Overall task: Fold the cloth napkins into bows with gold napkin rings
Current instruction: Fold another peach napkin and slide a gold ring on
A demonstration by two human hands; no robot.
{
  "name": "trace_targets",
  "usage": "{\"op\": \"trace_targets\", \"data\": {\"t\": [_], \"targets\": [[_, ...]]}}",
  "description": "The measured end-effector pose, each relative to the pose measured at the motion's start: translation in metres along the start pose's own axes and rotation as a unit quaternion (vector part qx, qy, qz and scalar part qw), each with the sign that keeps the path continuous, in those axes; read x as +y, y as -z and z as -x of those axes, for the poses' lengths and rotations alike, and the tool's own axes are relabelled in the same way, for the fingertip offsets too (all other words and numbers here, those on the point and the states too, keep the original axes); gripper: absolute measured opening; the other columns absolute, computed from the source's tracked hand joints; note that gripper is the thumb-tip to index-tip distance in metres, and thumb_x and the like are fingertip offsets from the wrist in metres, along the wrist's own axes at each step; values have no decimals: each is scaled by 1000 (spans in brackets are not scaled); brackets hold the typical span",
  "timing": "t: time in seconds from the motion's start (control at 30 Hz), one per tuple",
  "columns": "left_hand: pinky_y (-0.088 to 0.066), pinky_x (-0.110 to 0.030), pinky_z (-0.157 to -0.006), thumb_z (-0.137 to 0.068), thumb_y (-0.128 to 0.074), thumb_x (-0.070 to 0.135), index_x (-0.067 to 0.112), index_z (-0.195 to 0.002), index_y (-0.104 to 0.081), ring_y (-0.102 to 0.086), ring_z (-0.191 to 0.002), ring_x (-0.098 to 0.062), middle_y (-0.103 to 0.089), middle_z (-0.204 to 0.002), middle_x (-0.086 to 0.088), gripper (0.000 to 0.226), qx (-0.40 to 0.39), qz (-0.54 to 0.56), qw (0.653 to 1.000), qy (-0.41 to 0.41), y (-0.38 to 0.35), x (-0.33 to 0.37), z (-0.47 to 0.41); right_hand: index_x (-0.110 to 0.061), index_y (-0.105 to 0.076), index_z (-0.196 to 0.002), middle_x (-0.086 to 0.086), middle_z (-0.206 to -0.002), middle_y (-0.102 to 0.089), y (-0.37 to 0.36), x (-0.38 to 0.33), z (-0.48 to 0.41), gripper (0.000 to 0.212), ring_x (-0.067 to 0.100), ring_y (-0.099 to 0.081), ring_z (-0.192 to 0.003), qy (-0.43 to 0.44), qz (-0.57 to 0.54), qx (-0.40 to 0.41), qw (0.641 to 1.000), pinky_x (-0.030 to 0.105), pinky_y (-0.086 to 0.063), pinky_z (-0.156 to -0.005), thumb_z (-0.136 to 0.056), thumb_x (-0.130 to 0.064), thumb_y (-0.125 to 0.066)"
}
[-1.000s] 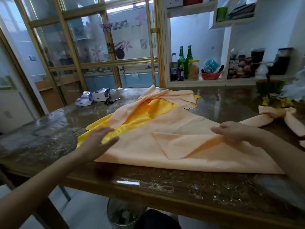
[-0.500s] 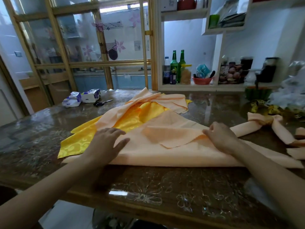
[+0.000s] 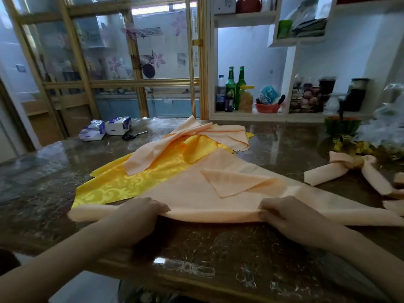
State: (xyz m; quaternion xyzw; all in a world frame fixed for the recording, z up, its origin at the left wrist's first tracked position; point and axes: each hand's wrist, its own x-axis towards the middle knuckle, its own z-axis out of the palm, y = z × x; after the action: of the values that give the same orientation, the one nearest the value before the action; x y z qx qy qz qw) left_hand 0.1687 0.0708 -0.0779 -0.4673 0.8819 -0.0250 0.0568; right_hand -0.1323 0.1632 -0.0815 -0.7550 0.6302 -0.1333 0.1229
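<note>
From the head view, we see both hands down at the near edge of the peach napkin, in the lower middle of the frame. The napkin lies on the counter as a wide triangle, its top point turned down toward us, and it overlaps a yellow napkin to its left.

Half a second ago both palms lay flat on the cloth, the left one smoothing the left side and the right one beside the turned-down point. Now the left hand has its fingers curled over the long folded edge, and the right hand pinches that same edge between thumb and fingers. The two hands are well apart, and between them the edge is puffed up slightly off the counter.

We judge that the smoothing is done and the next fold is starting: the long edge is about to be turned or rolled upward into a band, the strip a ring could later gather. The grip looks even on both sides, which should help keep the band straight.

At the right edge of the frame lies a finished bow in the same peach cloth. Another peach napkin lies crumpled in the upper middle, still unfolded.
</note>
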Motion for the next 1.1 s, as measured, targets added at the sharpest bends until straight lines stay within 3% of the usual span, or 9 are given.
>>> {"op": "trace_targets", "data": {"t": [0.1, 0.2, 0.3, 0.4, 0.57, 0.83, 0.93, 1.0, 1.1], "targets": [[-39, -30, -105, -86, -44, 29, 32, -121, -60, -50, -119, -9, -54, -131, 10, 39, -97, 108, 988, 47, 19, -3, 16, -29, -63, -107, -18, -103, -61, 7, -13, 8, 25, -5, -54, -92, 6, -32, -55, 998, 17, -43, -80, -97, -39, -43], [-28, -25, -110, -97, -37, 40, 27, -135, -49, -39, -130, -10, -43, -144, 6, 42, -72, 141, 987, 8, 19, 13, 6, -22, -52, -130, -7, -130, -50, -5, -12, -6, 36, 7, -45, -116, 4, 69, -50, 996, 25, -35, -102, -100, -34, -37], [-7, -33, -116, -93, -21, 61, 33, -149, -17, -8, -145, -12, -8, -158, 6, 63, -30, 86, 996, -7, -6, 36, -12, -22, -32, -145, -1, -148, -36, -14, -7, -48, 49, 18, -36, -132, -17, 108, -65, 992, 31, -30, -109, -99, -38, -37], [0, -42, -117, -49, 19, 87, 34, -149, -7, 4, -146, -15, 4, -159, 4, 117, -32, 85, 996, -22, -23, 39, -19, -19, -13, -151, 5, -154, -25, -8, 7, -100, 66, 23, -30, -139, -55, 58, 1, 997, 36, -28, -112, -96, -39, -45], [5, -40, -116, -32, 30, 89, 38, -149, 2, 10, -145, -13, 12, -157, 7, 131, -20, 101, 995, -7, -36, 26, -23, -20, -20, -149, 5, -153, -29, -16, 11, -110, 63, 22, -31, -139, -95, 37, -10, 995, 35, -27, -112, -96, -45, -43], [9, -39, -115, -30, 31, 89, 36, -149, 4, 15, -144, -13, 15, -157, 7, 132, -29, 118, 993, 11, -38, 24, -27, -25, -8, -151, 2, -159, 4, -32, 7, -108, 66, 17, 6, -146, -71, 101, -90, 988, 37, 1, -117, -96, -58, -21], [7, -43, -117, -75, 2, 81, 33, -150, 2, 14, -145, -15, 14, -158, 3, 89, -40, 114, 992, 39, -35, 25, -35, -26, -6, -151, 0, -159, 5, -34, 13, -120, 66, 16, 6, -146, -73, 105, -94, 987, 36, 3, -117, -96, -58, -21], [8, -43, -117, -88, -9, 69, 32, -150, 2, 14, -145, -16, 14, -158, 2, 73, -39, 125, 990, 48, -33, 27, -38, -26, -4, -152, -1, -159, 6, -34, 16, -126, 67, 16, 6, -146, -76, 105, -95, 987, 36, 3, -117, -96, -59, -22], [10, -43, -116, -49, 18, 91, 33, -150, 5, 16, -144, -15, 16, -157, 3, 118, -35, 120, 991, 40, -39, 25, -43, -26, -5, -151, -2, -159, 5, -34, 19, -134, 68, 15, 5, -146, -78, 105, -91, 987, 37, 3, -118, -95, -60, -23]]}}
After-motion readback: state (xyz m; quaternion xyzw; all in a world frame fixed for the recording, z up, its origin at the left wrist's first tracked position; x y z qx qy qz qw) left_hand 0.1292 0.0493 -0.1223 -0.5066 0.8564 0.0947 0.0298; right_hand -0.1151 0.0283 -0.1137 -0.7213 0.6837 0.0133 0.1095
